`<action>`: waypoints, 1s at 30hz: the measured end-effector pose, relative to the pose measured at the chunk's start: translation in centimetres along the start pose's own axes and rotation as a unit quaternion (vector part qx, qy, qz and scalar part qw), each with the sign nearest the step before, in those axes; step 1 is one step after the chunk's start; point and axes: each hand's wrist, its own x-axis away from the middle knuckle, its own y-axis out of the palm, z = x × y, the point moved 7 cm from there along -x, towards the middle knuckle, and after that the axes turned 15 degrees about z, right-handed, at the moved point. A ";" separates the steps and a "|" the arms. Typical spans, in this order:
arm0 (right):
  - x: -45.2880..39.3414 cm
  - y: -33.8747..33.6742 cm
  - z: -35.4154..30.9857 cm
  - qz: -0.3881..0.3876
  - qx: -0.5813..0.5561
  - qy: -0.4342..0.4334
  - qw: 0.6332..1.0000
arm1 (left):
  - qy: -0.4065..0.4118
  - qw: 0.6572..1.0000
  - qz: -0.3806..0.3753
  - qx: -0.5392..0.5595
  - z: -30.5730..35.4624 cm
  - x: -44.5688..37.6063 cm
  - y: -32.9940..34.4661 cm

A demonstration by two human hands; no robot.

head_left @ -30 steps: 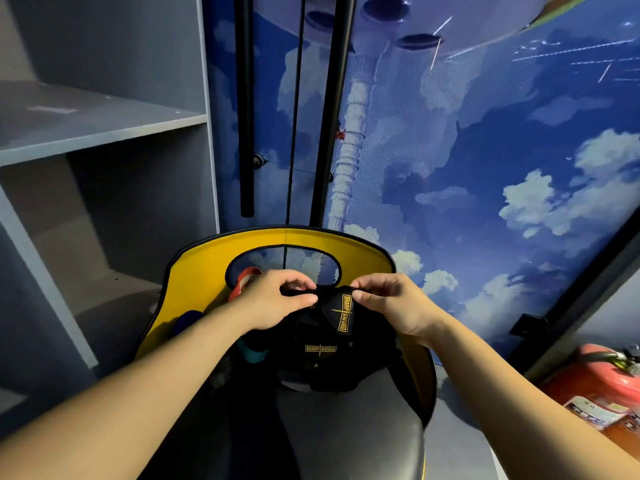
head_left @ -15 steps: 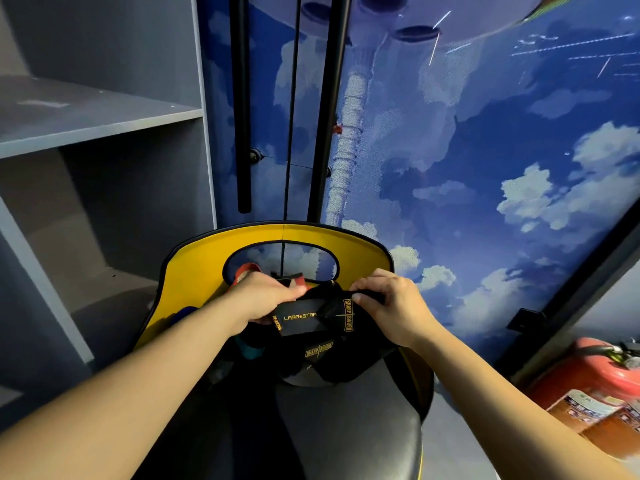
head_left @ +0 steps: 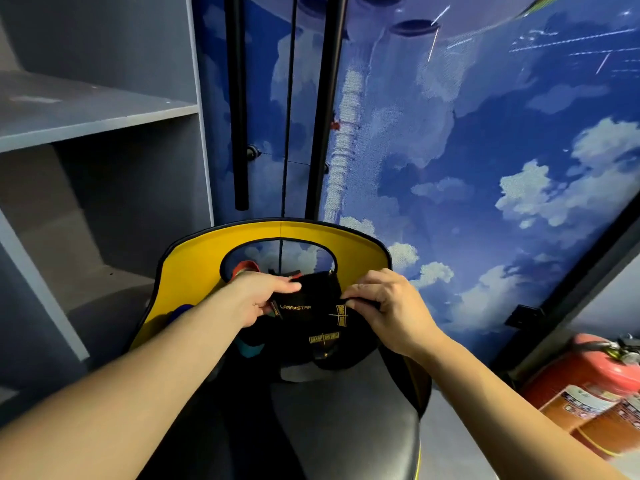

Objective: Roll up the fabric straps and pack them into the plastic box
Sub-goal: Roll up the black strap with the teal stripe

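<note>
Rolling step in hand: left hand (head_left: 258,299) and right hand (head_left: 384,306) each pinch an end of the black strap (head_left: 308,311) (no plastic box in view), next move needs tighter turns.

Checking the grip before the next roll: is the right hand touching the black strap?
Touching. The head view shows the right hand pinching the black strap's edge between thumb and fingertips.

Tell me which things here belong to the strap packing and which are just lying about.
Job:
black strap
left hand, gripping it
right hand, pinching it
No plastic box is visible.

Lying about:
yellow chair back
fire extinguisher
grey shelves
</note>
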 end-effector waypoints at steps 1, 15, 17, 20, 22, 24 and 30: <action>0.0 -0.1 -0.2 0.005 0.001 -0.007 1.000 | -0.007 1.000 -0.003 0.011 0.1 0.1 0.1; 1.2 -2.4 5.0 0.084 -0.171 0.360 0.913 | -0.026 0.998 -0.031 0.056 1.0 1.8 -3.0; 1.3 -2.2 5.0 0.098 -0.225 0.418 0.875 | 0.017 0.998 -0.041 0.038 2.5 2.6 -3.1; 0.6 -2.8 4.6 0.120 -0.281 0.458 0.835 | 0.113 0.993 -0.035 -0.014 5.5 4.3 -3.4; -0.2 -3.7 4.1 0.126 -0.299 0.468 0.822 | 0.189 0.979 -0.034 -0.064 7.8 6.1 -3.6; -1.1 -4.8 3.3 0.121 -0.298 0.471 0.821 | 0.285 0.946 -0.022 -0.150 10.1 8.0 -3.9; -3.4 -7.1 -0.6 0.118 -0.394 0.484 0.772 | 0.567 0.686 0.081 -0.450 14.4 14.2 -4.0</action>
